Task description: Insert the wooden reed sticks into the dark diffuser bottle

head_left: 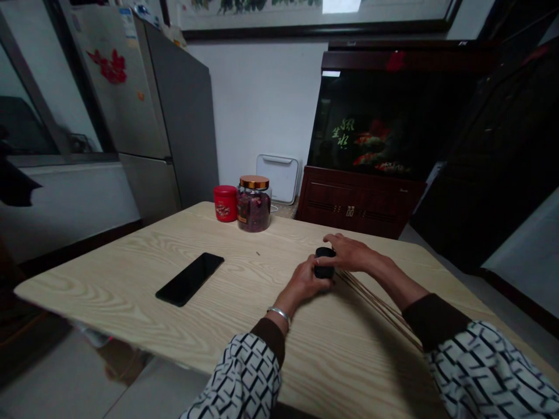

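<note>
A small black cylindrical object is on or just above the wooden table, between my two hands. My left hand is closed around its left and lower side. From the right, my right hand grips it, with the thumb across its front and the fingers curled over the top. Its exact kind is not clear, as fingers cover part of it. Several thin brown sticks lie beside it, running from near the object toward the lower right beneath my right forearm.
On the table lies a black smartphone to the left. A red canister and a clear jar with a copper-coloured lid stand at the back edge. Behind are a fridge and a dark fish-tank cabinet.
</note>
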Demonstrator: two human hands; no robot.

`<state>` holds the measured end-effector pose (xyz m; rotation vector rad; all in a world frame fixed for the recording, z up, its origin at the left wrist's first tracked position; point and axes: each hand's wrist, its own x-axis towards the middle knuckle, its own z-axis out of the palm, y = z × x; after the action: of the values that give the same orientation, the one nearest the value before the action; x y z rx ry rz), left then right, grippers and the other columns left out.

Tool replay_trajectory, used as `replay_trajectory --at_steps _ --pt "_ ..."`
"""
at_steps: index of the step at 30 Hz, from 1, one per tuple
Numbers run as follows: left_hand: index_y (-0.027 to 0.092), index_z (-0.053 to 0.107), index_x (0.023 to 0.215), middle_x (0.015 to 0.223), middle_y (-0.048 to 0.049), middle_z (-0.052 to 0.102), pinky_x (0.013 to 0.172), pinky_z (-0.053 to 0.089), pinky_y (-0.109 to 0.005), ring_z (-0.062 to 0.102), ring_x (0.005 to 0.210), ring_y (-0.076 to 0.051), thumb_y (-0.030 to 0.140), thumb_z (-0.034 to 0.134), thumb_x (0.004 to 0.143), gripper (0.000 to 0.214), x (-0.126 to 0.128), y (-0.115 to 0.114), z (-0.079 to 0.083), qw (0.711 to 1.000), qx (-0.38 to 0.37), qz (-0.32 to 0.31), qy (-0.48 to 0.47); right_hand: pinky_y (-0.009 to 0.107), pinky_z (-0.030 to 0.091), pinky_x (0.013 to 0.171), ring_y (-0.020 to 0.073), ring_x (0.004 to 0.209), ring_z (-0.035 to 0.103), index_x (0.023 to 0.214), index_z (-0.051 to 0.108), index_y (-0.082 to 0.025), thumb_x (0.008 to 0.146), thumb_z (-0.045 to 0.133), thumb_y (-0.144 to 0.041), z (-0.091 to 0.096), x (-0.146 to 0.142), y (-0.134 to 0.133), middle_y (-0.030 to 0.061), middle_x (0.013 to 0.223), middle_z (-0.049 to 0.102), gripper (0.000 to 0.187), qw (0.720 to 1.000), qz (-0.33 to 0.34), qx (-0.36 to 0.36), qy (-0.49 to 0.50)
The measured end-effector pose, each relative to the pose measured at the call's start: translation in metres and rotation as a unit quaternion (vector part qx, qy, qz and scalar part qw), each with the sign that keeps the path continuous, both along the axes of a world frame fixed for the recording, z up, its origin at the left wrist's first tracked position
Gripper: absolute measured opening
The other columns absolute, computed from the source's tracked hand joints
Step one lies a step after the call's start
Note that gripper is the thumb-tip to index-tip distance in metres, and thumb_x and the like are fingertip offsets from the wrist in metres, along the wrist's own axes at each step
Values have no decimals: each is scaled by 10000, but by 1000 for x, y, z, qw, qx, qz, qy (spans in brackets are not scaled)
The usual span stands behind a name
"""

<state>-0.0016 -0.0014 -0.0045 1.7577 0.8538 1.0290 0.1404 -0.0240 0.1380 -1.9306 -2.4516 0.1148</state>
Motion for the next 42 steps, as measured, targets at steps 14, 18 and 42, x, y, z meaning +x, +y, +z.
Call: replay_trajectory --at_steps 14,18,42 --pt "170 575 1173 1016 -65 686 762 478 -303 629 913 -233 339 819 634 616 -2 0 0 998 38 25 34 435 488 873 347 1051 646 1258 617 -146 788 629 -591 14 -7 5 200 1181 660 647 999 2 -25 -44" --pt "172 559 1196 1039 -70 684 766 475 -308 625 923 -242 364 839 606 681 -3 -1 3 998 34 26 47 382 491 904 303 1104 627 1327 578 -195 701 748 -378 14 -7 6 144 1243 641 674 995 83 -45 -9" --pt "190 578 1147 998 -55 682 754 469 -280 621 898 -207 426 830 632 620 -6 -4 7 997 40 19 68 393 500 904 236 1039 626 1212 514 -229 736 721 -334 0 34 -35 77 1140 633 530 878 67 32 472"
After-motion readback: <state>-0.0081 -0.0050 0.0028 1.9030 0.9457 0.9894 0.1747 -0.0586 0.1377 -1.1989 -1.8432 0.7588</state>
